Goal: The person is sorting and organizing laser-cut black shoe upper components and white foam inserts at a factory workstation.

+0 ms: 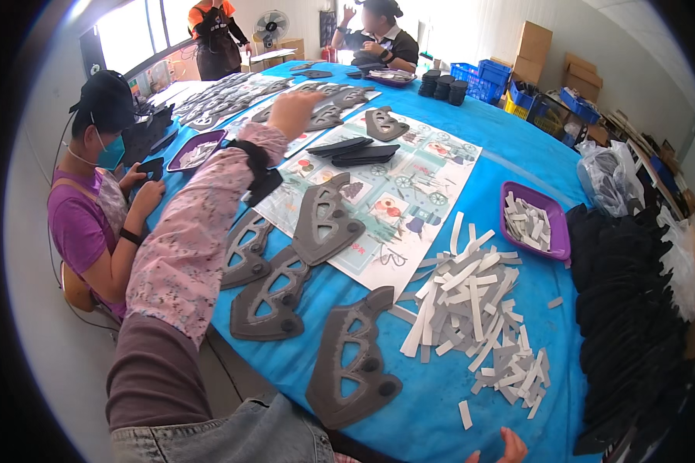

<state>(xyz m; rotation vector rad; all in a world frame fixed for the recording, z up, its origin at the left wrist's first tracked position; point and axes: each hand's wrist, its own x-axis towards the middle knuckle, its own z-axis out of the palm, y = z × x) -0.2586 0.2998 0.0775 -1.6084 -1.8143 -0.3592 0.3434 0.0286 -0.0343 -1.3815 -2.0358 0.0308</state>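
While the right hand (510, 447) peeks in at the bottom, too cropped to judge its grip, a grey cut-out piece (329, 382) lies nearby, beside loose pale strips (471, 301). Farther off, the left hand (292, 114) is over more grey pieces (326, 117), fingers blurred, can't tell if they're holding anything. Looks like a reaching step; picking one up calls for a neat pinch. Markings on the printed sheet (455, 166) and a far co-worker's apron (216, 54)? Not legible.

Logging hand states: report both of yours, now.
Left hand: blurred, by the dark grey pieces; grip cannot be told.
Right hand: cut off at the lower edge; grip cannot be told.
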